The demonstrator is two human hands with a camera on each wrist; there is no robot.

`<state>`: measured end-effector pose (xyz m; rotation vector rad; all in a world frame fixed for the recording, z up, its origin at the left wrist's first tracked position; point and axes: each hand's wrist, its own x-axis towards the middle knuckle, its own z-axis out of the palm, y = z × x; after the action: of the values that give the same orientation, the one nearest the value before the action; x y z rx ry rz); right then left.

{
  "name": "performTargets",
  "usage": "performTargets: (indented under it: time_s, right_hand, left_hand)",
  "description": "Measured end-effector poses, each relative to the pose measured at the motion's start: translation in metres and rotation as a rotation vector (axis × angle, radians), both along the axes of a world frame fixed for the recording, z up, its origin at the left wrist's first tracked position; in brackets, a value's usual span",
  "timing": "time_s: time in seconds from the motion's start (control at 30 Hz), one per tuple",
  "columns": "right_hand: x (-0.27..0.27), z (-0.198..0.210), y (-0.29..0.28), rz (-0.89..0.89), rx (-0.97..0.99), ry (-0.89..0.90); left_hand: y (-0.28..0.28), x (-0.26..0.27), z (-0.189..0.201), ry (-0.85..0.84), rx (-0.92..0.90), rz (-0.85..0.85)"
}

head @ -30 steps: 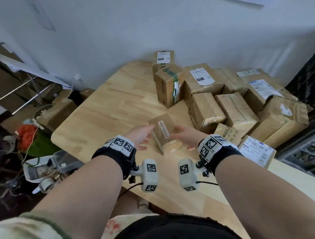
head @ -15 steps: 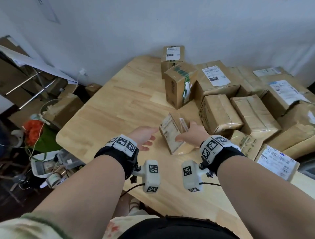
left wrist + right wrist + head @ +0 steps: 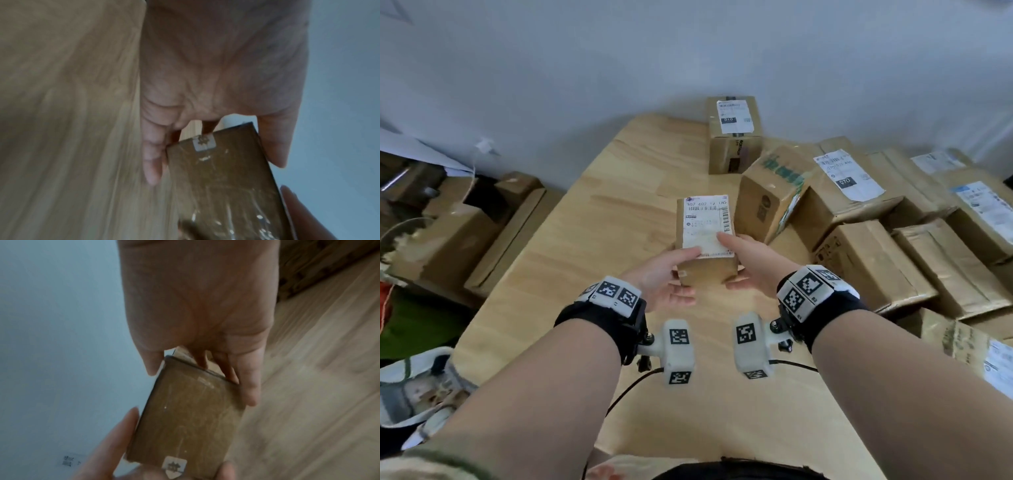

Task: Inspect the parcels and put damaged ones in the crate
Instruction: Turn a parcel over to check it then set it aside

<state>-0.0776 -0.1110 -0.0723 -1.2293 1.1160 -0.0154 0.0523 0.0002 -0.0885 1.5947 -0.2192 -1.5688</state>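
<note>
A: We've got the small box (image 3: 707,240) up off the table (image 3: 585,246), held between both hands, label side toward us. Our left hand (image 3: 664,282) pinches its near left corner, thumb on the label and fingers underneath; our right hand (image 3: 751,262) does the same on the near right corner.

B: Neither hand is wrapped tight, then?

A: No, fingers only part curled, gripping by the edges (the wrist views show the taped brown underside (image 3: 224,181) with fingers along its rim).

B: Good. We should keep our thumbs off the barcode and turn the box slowly, one face at a time, checking corners and tape seams for dents or tears.

A: The label face looks flat from here; the far end beyond our fingertips we can't judge yet.

B: Mind the pile of boxes (image 3: 866,246) just beyond and to the side of our right hand when we rotate it.

A: And the crate isn't anywhere we can see, so we'll decide first, then look for it.
</note>
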Motion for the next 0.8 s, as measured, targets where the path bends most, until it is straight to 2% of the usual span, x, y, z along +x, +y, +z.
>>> performTargets:
  time_s: [0.23,0.37,0.43,0.53,0.63,0.7,0.8]
  right_hand:
    - [0.126,-0.011,-0.016,0.139,-0.283,0.197]
    - [0.165,-0.018,-0.04,0.132,-0.419,0.298]
    - [0.179,-0.015,-0.06,0.089,-0.458,0.328]
    - [0.199,-0.008,-0.096,-0.02,-0.597,0.368]
    - [0.213,-0.007,-0.127,-0.133,-0.759,0.431]
    - [0.219,-0.007,-0.141,-0.183,-0.821,0.487]
    - [0.224,-0.009,-0.16,-0.206,-0.865,0.569]
  left_hand:
    - [-0.029,0.154,-0.012,-0.193,0.066,0.18]
    - [-0.068,0.217,-0.018,-0.267,-0.005,0.248]
    - [-0.096,0.239,-0.021,-0.411,-0.033,0.269]
    - [-0.137,0.256,-0.022,-0.801,-0.015,0.149]
    - [-0.167,0.263,-0.028,-1.055,0.012,-0.11]
    - [-0.178,0.269,-0.034,-1.142,0.054,-0.267]
    - [-0.192,0.277,-0.038,-1.151,0.065,-0.226]
